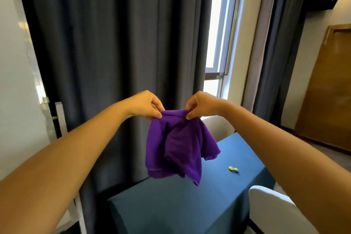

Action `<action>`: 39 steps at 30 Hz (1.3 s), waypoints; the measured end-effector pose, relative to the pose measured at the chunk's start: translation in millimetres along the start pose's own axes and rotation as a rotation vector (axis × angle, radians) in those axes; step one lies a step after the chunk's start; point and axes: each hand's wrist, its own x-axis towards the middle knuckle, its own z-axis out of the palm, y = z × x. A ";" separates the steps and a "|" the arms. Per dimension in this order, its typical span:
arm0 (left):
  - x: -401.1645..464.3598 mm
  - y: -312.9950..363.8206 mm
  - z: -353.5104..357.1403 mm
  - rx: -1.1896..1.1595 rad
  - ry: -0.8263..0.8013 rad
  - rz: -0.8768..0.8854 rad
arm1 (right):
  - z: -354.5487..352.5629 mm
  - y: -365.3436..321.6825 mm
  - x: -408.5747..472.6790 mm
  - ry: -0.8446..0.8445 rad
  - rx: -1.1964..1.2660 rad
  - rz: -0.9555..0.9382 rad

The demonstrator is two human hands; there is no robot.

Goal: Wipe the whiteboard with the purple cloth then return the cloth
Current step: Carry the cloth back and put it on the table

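Two bare forearms reach forward from the bottom corners, meeting mid-frame where both hands hold the cloth (176, 150) up in the air. The left hand (145, 105) pinches the top edge of the cloth between thumb and fingertips at its left corner; the right hand (202, 104) pinches the same edge at its right corner, with the other fingers curled in. The cloth hangs down crumpled and folded from the two pinches, above the near end of the table (190, 205), not touching it. Two small coloured magnets (233, 169) lie on the table further back, right of the cloth. White chairs (269, 209) stand beside the table. At the far left is the whiteboard (17, 85), and behind all hang the dark curtains (114, 43) and a window (218, 34)
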 end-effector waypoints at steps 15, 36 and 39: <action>66.6 -84.5 47.9 0.047 -0.024 -0.155 | 79.0 70.3 66.9 -0.102 0.037 0.012; 50.7 -282.4 248.4 0.172 -0.193 -0.466 | 355.1 174.6 80.5 -0.439 0.042 -0.038; 43.6 -301.2 263.6 0.166 -0.208 -0.505 | 383.5 177.9 78.4 -0.465 0.039 -0.049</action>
